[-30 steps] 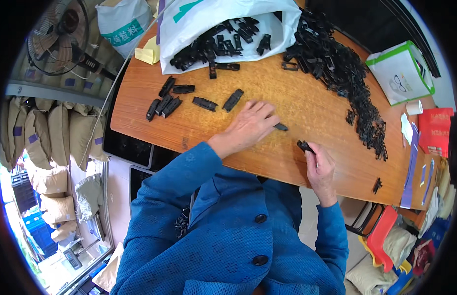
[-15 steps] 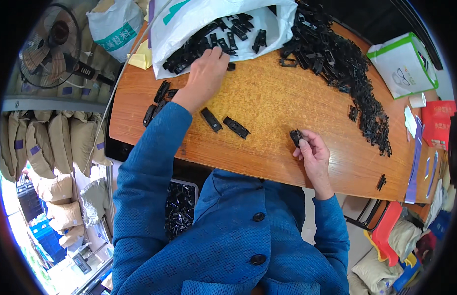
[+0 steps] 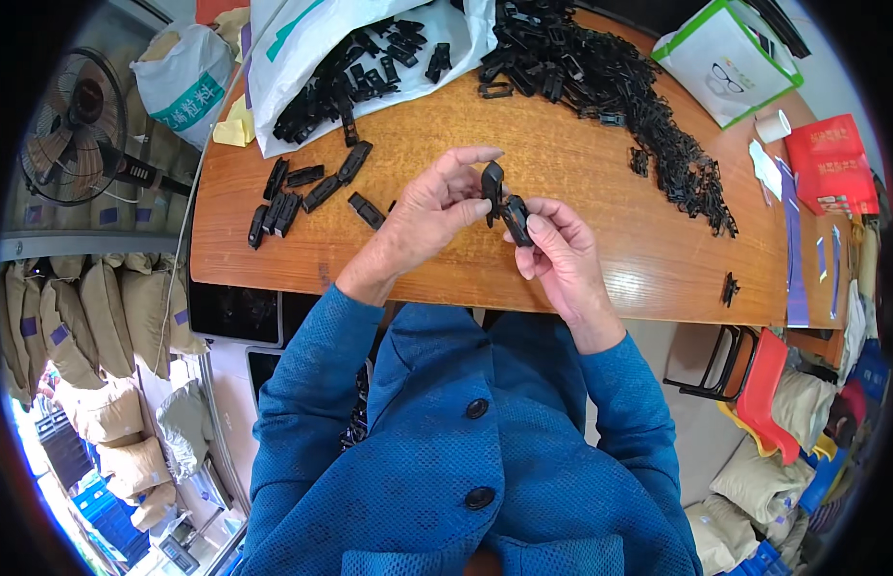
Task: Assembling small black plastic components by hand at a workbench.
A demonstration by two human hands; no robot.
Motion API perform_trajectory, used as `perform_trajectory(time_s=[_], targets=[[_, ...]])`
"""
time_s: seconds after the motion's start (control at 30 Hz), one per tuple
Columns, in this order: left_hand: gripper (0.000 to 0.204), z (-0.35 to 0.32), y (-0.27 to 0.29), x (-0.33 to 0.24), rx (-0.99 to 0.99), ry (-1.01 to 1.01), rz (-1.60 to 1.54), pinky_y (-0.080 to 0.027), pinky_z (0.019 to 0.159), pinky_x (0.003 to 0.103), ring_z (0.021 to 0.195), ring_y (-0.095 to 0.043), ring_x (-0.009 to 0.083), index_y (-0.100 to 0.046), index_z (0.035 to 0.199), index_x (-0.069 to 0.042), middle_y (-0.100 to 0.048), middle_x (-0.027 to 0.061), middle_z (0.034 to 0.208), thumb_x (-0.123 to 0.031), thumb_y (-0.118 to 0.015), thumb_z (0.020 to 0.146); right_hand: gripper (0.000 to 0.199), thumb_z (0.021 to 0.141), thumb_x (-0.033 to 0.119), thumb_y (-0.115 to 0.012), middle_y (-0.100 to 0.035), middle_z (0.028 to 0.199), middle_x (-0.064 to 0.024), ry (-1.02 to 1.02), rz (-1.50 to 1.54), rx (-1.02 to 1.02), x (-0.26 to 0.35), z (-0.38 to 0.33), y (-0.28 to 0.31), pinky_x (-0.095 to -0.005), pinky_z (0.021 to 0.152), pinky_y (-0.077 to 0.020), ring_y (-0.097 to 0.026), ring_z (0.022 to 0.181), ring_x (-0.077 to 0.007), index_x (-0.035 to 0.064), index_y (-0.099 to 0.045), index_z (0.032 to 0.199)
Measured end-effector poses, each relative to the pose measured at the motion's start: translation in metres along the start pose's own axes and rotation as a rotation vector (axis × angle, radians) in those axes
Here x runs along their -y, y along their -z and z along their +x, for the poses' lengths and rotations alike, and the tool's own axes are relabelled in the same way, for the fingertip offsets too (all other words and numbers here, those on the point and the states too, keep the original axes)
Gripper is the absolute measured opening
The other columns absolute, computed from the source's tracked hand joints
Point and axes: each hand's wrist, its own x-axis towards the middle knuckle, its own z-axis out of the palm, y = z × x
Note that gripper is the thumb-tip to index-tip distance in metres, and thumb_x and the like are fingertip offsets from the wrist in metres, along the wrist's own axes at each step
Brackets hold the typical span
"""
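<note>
Over the table's front half, my left hand [image 3: 429, 206] pinches a small black plastic part [image 3: 493, 180], held upright between thumb and fingers. Just right of it, my right hand [image 3: 567, 252] grips a second black plastic part [image 3: 516, 221], longish and tilted. The two parts are close together; whether they touch I cannot tell. Left of my left hand lies a black plastic piece [image 3: 367, 210], and several more such pieces [image 3: 283, 213] are grouped farther left on the wooden table [image 3: 446, 254]. An open white woven bag [image 3: 274, 82] behind them holds many black pieces [image 3: 394, 58].
A long heap of black plastic frames [image 3: 600, 82] curves down the table's right side. Beyond it stand a white-green bag [image 3: 730, 67], a paper roll [image 3: 773, 126] and a red box [image 3: 831, 163]. A fan [image 3: 77, 115] is at far left, a red chair [image 3: 763, 398] at lower right.
My left hand has come back from the white bag and now holds a black part beside my right hand. My right hand has raised its part toward it. The whole view has shifted.
</note>
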Motion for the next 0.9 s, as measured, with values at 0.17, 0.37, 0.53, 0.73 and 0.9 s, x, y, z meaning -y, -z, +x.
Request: perform_trajectory(time_s=[0.17, 0.37, 0.53, 0.73, 0.9], targets=[[0.050, -0.010, -0.018, -0.005, 0.088, -0.036, 0.017, -0.048, 0.091, 0.029, 0.104, -0.058, 0.0146, -0.043, 0.133, -0.007, -0.060, 0.0071, 0.107, 0.009, -0.054, 0.087, 0.019, 0.093, 0.014, -0.058, -0.066, 0.085, -0.0108, 0.027, 0.029, 0.025, 0.000, -0.013, 0.002, -0.0196, 0.047, -0.0455, -0.056, 0.055, -0.0087, 0.0041, -0.059, 0.110], [0.046, -0.020, -0.037, 0.003, -0.023, -0.122, 0.279, -0.049, 0.091, 0.030, 0.100, -0.061, 0.0162, -0.045, 0.130, -0.006, -0.062, 0.0086, 0.103, 0.008, -0.056, 0.087, 0.017, 0.092, 0.013, -0.060, -0.065, 0.083, -0.0073, 0.009, -0.075, -0.039, 0.001, -0.019, 0.013, -0.0196, 0.048, -0.0461, -0.057, 0.056, -0.0080, 0.0035, -0.060, 0.107], [0.027, -0.014, -0.032, -0.006, 0.164, 0.163, 0.705, -0.051, 0.075, 0.038, 0.092, -0.064, 0.0327, -0.053, 0.111, -0.003, -0.064, 0.0178, 0.092, -0.014, -0.062, 0.087, 0.013, 0.092, 0.006, -0.058, -0.061, 0.078, -0.0025, 0.095, -0.602, -0.011, -0.005, -0.027, 0.025, -0.0200, 0.051, -0.0462, -0.058, 0.058, -0.0083, 0.0003, -0.059, 0.103], [0.031, -0.004, -0.039, 0.030, 0.076, 0.033, 0.401, -0.048, 0.076, 0.030, 0.087, -0.059, 0.0159, -0.051, 0.115, -0.002, -0.062, 0.0074, 0.095, -0.008, -0.063, 0.087, 0.015, 0.090, 0.005, -0.060, -0.059, 0.080, -0.0025, 0.218, -0.521, 0.027, -0.005, -0.021, 0.027, -0.0214, 0.056, -0.0490, -0.058, 0.063, -0.0081, 0.0005, -0.059, 0.105], [0.039, -0.001, -0.048, 0.029, -0.017, 0.141, 0.170, -0.046, 0.075, 0.026, 0.086, -0.056, 0.0108, -0.049, 0.121, -0.004, -0.059, 0.0045, 0.091, -0.008, -0.066, 0.086, 0.020, 0.089, 0.008, -0.064, -0.057, 0.081, -0.0020, -0.029, -0.142, -0.039, -0.002, -0.007, 0.039, -0.0214, 0.053, -0.0485, -0.056, 0.060, -0.0083, 0.0023, -0.058, 0.107]])
